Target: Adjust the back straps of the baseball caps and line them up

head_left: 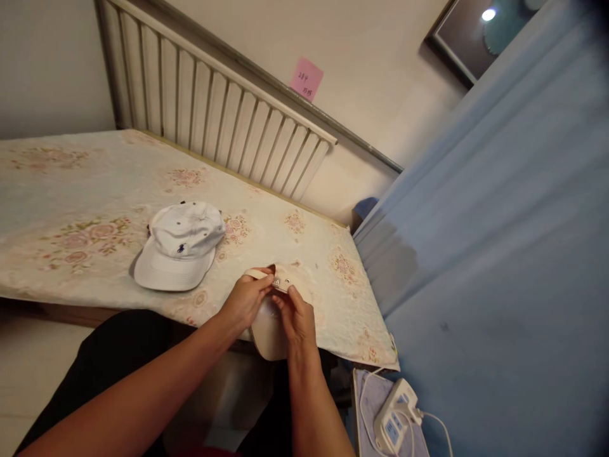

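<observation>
Over the bed's near edge, my left hand pinches the pale strap of a beige sandal-like item. My right hand grips the other part of the strap, near small shiny metal pieces that look like a buckle. The rounded end of the beige item hangs down between my wrists. My fingers cover much of it, so its exact kind is not fully clear. To the left, a white baseball cap with a small dark emblem lies on the bed, brim toward me, untouched.
A flowered cover spreads over the bed, with a slatted rail along the wall. Blue curtain hangs on the right. A white power strip with cords rests on a small stand at lower right. A pink note is on the wall.
</observation>
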Tool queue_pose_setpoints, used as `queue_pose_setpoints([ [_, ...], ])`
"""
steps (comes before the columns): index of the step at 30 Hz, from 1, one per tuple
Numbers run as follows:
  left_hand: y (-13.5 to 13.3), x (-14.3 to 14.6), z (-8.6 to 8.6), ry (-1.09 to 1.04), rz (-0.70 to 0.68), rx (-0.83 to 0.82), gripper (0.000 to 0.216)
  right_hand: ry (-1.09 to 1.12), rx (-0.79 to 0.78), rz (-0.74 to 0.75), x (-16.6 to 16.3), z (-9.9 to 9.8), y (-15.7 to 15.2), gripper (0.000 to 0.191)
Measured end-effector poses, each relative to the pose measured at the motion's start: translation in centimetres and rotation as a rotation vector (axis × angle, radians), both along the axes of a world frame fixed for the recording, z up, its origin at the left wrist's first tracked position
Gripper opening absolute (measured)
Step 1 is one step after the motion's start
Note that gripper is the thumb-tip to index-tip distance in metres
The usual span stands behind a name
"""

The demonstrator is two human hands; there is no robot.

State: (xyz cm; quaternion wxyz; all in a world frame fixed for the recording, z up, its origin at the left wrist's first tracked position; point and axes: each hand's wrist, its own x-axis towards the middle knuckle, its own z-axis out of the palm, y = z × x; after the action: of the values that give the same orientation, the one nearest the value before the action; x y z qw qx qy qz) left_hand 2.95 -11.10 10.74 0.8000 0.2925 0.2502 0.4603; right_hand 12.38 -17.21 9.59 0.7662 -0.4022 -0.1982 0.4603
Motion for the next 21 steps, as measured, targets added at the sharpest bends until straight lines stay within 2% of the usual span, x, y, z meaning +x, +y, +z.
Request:
queue_pose_setpoints([
  [3,-0.3,-0.9,-0.5,0.124,-0.082,-0.003,0.025,-0.035,-0.058,-0.06,0.7,0.0,0.7,0.018],
  [6,-1.1,-1.8,-0.6,0.221,-0.222,0.04,0.023,-0.13,-0.04,-0.083,1.5,0.3,1.4,0.01],
  [8,-1.8,-2.2,-0.3,0.331,-0.328,0.183,0.019,-0.179,-0.013,-0.068,2.0,0.8,1.9,0.009],
  [11,-2.4,-2.4,0.5,0.519,-0.418,0.421,0.013,-0.211,0.001,-0.04,2.6,1.6,2.8,0.027],
  [13,-2.3,-2.3,0.8,0.631,-0.328,0.558,0.012,-0.225,0.002,-0.015,2.8,2.0,3.5,0.033],
  [16,-1.3,-2.0,0.3,0.78,-0.023,0.813,0.01,-0.232,-0.022,0.054,2.7,1.8,4.4,0.034],
  [18,-0.6,-1.8,-0.8,0.842,0.135,0.915,0.009,-0.228,-0.045,0.099,2.3,1.0,4.8,0.03],
  [21,0.0,-1.9,-2.8,0.938,0.215,0.952,0.011,-0.215,-0.074,0.146,1.3,-0.6,5.0,0.024],
])
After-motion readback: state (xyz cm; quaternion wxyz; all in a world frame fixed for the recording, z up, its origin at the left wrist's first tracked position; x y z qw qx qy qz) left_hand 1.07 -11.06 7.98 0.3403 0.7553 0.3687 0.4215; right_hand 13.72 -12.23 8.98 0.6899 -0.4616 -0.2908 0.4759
